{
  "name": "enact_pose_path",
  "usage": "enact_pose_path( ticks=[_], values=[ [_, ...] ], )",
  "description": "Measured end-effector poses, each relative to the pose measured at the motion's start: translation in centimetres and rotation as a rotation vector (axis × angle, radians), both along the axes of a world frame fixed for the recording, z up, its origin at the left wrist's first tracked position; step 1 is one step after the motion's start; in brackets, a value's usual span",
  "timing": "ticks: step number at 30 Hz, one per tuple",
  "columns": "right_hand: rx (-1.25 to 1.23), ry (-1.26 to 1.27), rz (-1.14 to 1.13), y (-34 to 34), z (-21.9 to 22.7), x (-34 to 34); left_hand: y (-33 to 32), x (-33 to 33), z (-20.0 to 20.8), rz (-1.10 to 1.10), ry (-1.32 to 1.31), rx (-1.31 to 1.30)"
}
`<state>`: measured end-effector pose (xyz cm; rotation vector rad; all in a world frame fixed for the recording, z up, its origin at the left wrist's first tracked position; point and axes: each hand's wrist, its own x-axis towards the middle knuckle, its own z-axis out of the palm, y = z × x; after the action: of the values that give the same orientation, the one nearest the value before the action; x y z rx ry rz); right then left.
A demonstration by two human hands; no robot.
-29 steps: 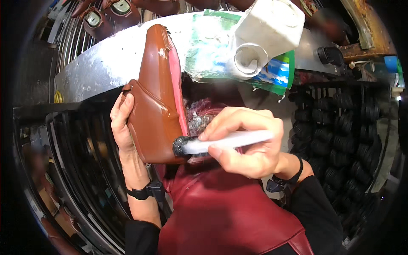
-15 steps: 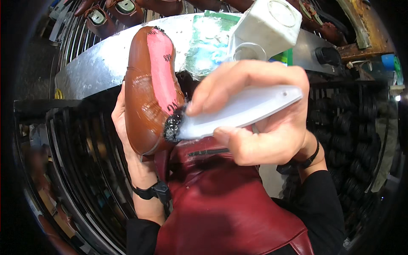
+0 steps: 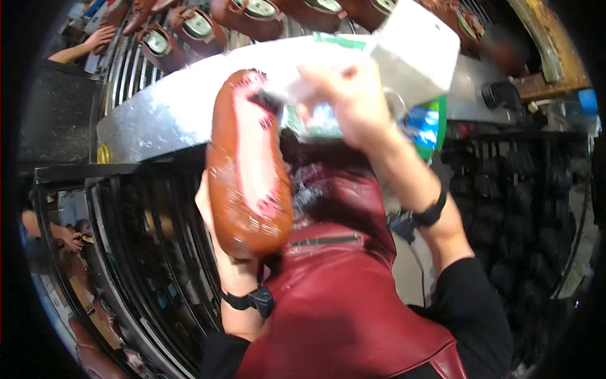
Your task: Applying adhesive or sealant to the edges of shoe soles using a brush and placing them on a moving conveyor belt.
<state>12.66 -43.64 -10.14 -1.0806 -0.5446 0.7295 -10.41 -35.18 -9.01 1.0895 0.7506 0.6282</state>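
Note:
A brown leather shoe [image 3: 230, 158] is held bottom up in front of me, its toe and heel pointing away and toward me. A pink strip [image 3: 255, 167] with dark marks runs down its underside and looks pale and shiny in the middle. My left hand [image 3: 204, 205] grips the shoe from behind and below, most of its fingers hidden. My right hand [image 3: 350, 104], smeared by motion, is closed around a brush [image 3: 287, 87] with a white handle. The brush's dark bristles meet the far part of the pink strip.
Beyond the shoe is a metal bench [image 3: 145, 126] bearing a white plastic container [image 3: 420, 54]. Several brown shoes [image 3: 249, 19] line a roller rack behind it. Another person's hand [image 3: 98, 39] is at the far left, and one more hand [image 3: 72, 239] shows lower left. Dark racks [image 3: 170, 234] flank me.
The brush in my right hand has moved from the near end of the strip to the far end. The shoe has shifted right and nearer. The strip now looks paler.

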Motion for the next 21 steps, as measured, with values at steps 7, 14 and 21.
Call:
enact_pose_path(
  ticks=[7,14,21],
  values=[
    [-0.061,0.739,-0.087,-3.0,-1.9,-9.9,10.3,-0.9,-1.5,0.366,-0.027,0.080],
    [-0.001,0.561,-0.305,-2.7,1.3,-7.2,38.0,1.9,1.5,0.499,0.286,0.731],
    [-0.134,0.516,-0.399,-2.6,1.9,-6.2,51.6,11.2,1.5,0.358,1.391,0.929]
  ],
)
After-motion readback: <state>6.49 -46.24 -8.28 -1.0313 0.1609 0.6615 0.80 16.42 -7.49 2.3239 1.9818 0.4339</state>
